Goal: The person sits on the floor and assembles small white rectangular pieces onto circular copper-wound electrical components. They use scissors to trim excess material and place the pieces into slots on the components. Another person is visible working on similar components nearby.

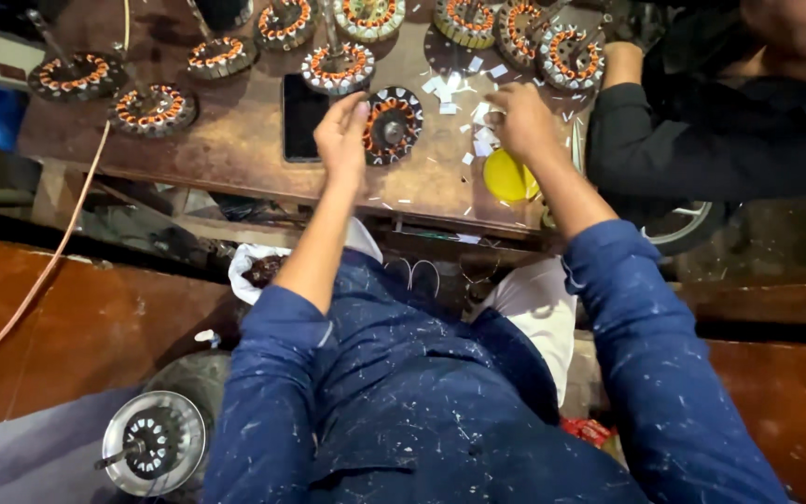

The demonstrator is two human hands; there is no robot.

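Now the left hand is gripping the round copper-wound metal stator near the brown wooden worktop's front edge. Beside it, the right hand is pinching a small white paper slip, fingers narrow, above a yellow round lid.

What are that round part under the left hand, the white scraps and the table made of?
The round part looks like dark metal with shiny orange-brown windings, probably copper wire. The white scraps look like thin matt paper or card, flat and cut in small rectangles. The table seems worn brown wood or rusted metal; its dull, scuffed top leaves that open.
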